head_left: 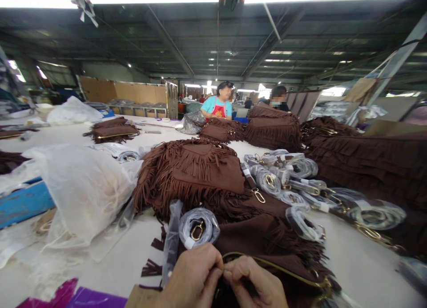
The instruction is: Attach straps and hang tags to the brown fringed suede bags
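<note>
My left hand (pixel 196 272) and my right hand (pixel 255 281) meet at the bottom middle, fingertips pinched close together. Whatever lies between them is too small to make out. They are over the zipper edge of a brown fringed bag (pixel 267 237), whose gold zipper (pixel 283 267) curves away to the right. Just beyond my left hand rests a coiled strap wrapped in clear plastic (pixel 199 228), with a gold clasp at its centre. A narrow plastic-wrapped strip (pixel 171 241) lies left of the coil.
Brown fringed bags (pixel 207 170) are heaped ahead. Several wrapped strap coils (pixel 287 174) with gold clasps lie to the right, beside a tall brown stack (pixel 370 179). A white plastic bag (pixel 86 192) and a blue box (pixel 23 203) stand left. A co-worker (pixel 216 104) is across the table.
</note>
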The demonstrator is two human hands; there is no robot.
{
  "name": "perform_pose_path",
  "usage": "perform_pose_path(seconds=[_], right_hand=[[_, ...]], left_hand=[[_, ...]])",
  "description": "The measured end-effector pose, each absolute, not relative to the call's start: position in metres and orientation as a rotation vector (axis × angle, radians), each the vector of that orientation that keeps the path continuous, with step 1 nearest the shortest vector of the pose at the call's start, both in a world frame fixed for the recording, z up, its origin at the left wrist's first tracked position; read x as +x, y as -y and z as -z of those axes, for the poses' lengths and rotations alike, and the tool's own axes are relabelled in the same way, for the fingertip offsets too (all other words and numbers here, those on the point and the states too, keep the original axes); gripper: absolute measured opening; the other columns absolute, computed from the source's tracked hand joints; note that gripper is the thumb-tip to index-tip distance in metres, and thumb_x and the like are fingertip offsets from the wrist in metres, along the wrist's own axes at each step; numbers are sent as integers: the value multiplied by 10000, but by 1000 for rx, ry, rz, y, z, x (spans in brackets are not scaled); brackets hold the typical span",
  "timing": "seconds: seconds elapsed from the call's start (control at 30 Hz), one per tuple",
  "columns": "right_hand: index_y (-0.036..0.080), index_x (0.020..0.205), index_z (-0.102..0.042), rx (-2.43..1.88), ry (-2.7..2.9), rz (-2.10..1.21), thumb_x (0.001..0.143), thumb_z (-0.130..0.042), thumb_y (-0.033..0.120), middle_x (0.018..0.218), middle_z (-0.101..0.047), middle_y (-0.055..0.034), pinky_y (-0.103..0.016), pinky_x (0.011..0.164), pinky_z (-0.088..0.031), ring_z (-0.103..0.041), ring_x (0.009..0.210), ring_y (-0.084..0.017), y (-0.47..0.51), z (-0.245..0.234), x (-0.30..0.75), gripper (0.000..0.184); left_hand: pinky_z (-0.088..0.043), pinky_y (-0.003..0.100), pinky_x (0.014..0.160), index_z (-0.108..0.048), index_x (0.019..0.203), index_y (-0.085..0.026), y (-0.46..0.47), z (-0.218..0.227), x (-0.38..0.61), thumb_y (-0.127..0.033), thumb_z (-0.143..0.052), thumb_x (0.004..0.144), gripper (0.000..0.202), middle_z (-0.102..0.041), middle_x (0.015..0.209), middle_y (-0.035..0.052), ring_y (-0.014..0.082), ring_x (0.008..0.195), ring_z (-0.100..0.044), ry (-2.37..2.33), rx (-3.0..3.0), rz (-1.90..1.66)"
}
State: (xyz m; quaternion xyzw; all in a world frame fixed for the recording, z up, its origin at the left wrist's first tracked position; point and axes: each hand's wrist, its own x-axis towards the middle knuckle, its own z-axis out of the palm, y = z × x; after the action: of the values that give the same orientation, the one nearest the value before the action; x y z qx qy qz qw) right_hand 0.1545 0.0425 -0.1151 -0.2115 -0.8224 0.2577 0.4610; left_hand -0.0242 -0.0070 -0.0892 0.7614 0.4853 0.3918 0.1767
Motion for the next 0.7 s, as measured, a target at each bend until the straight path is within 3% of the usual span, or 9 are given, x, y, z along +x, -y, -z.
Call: perform_pose_path(seconds=[0.17,0.33,0.47,0.53,0.63,0.7], right_hand=[[239,783,-537,-524,2137,-615,919,-527,150,702,-650,35,-151,596,-479,-634,595,-116,-44,111,158,162],[236,767,-558,-761,2229,-665,964,-502,301,630,-605,46,-176,532,-455,-607,557,-130,-61,53,166,214],[195,922,-635,-1269,2484,-195,991,-458,335,869,-733,-86,-345,773,-510,-700,858,-264,-83,14,129,236],[138,962,-678,-1340,2562,-199,896,-616,360,937,-747,-183,-402,757,-525,-710,902,-347,-96,15,100,239],[136,923,-711,-1330,2619,-287,709,-754,211,912,-760,-173,-379,738,-538,-719,883,-353,-110,26,71,231],[141,1017,-704,-1280,2575,-314,720,-712,144,988,-756,-151,-369,809,-526,-703,955,-326,-112,25,73,297]], left_hand=[[-372,257,621,-469,795,-205,6,87,-28,-145,-402,918,152,-590,753,34,159,681,-531,-1388,2196,-1102],[-408,257,746,-540,829,-217,4,80,-30,-86,-580,821,137,-651,896,12,167,828,-576,-1139,2408,-925],[-422,280,768,-529,925,-215,11,68,-31,-48,-654,672,328,-616,1064,43,207,931,-552,-1331,2452,-815],[-413,295,742,-508,893,-206,16,57,-36,-66,-634,679,284,-608,1011,51,216,898,-544,-1537,2399,-752],[-368,302,647,-495,772,-205,20,43,-44,-220,-651,762,157,-625,835,39,215,747,-545,-1711,2365,-445],[-342,302,613,-504,725,-203,21,41,-47,-283,-636,797,171,-643,785,42,215,698,-561,-1728,2362,-275]])
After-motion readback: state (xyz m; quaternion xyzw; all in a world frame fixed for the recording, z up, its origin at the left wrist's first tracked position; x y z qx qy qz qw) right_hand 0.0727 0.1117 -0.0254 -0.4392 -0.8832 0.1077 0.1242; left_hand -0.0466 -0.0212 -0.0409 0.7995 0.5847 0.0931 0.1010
